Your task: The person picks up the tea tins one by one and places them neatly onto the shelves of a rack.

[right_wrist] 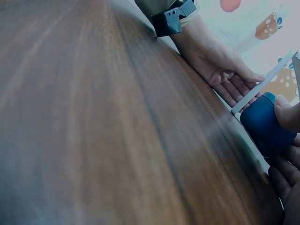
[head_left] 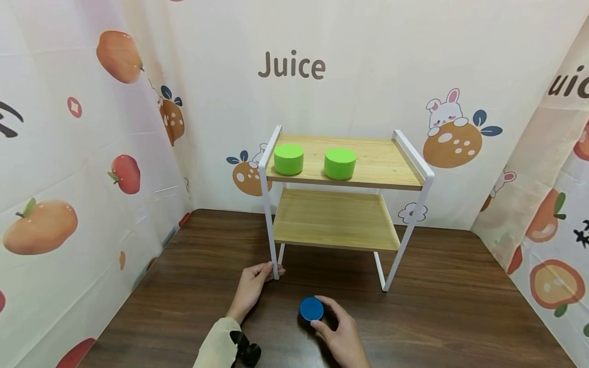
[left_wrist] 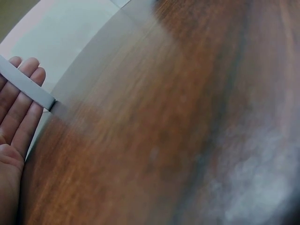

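Note:
My left hand [head_left: 252, 287] pinches the foot of the front left white leg [head_left: 269, 230] of a two-tier shelf [head_left: 338, 220]. The left wrist view shows its fingers [left_wrist: 21, 115] lying behind that leg. Nearer to me, my right hand [head_left: 342, 335] holds a small round blue container [head_left: 311, 309] between thumb and fingers, low over the dark wooden table. In the right wrist view the blue container [right_wrist: 262, 125] shows from the side, with the thumb against it. Two round green containers [head_left: 288, 159] stand side by side on the upper board, towards its left.
The shelf's lower wooden board [head_left: 336, 217] sits beneath the upper one, between white metal frames. Behind the brown table [head_left: 184, 306] and at both sides hangs a printed fruit curtain [head_left: 368, 66]. A black band with a device [head_left: 248, 350] is on the left wrist.

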`<state>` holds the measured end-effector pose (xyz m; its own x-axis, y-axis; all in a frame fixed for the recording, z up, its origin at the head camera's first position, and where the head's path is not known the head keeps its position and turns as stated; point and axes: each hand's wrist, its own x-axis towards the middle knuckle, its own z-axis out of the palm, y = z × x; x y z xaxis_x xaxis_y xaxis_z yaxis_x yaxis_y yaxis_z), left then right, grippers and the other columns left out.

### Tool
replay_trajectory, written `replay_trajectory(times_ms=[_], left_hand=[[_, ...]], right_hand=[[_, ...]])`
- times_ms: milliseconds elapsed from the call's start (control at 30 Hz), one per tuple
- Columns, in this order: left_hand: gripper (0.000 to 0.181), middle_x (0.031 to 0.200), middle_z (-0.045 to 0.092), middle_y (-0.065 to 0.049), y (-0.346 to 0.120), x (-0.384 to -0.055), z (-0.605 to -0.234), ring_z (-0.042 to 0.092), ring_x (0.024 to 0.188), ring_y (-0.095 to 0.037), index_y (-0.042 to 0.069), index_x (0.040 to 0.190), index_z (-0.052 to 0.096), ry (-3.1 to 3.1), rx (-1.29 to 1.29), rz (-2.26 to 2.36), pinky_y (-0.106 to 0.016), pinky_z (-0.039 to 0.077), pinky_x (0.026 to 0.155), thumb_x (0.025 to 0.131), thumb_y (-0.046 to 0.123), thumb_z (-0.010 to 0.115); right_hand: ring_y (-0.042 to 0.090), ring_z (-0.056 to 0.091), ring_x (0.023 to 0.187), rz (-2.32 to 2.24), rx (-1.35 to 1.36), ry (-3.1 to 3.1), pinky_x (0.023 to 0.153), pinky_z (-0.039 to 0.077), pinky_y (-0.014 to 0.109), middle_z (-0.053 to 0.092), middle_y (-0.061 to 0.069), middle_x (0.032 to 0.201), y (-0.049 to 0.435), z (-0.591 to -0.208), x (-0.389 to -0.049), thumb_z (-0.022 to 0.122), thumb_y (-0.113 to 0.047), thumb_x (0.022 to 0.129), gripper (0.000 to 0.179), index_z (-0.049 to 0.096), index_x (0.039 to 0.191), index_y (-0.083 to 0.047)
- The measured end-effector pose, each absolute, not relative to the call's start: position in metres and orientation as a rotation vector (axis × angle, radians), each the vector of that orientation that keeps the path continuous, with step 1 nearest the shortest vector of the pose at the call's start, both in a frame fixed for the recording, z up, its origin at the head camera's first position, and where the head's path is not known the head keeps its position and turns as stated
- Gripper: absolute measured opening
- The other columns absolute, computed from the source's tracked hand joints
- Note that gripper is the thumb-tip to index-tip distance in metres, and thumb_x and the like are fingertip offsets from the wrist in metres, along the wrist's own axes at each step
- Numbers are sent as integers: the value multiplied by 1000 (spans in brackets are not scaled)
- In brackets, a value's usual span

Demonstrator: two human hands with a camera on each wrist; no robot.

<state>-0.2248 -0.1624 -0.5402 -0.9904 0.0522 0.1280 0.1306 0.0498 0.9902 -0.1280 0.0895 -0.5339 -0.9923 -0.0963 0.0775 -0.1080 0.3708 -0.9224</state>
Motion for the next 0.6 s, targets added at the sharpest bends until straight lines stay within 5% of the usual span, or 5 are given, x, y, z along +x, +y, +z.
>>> replay_trajectory(times_ms=[600], left_hand=[[38,108,81,-18,-162,-223,-537,78,109,-28,-1,114,79,-2233,-210,-2099,-21,60,93,112,28,54]], right_hand=[[24,66,128,1718,183,-2578,110,51,37,72,-2,134,87,-534,-128,83,-33,90,49,68,135,-22]])
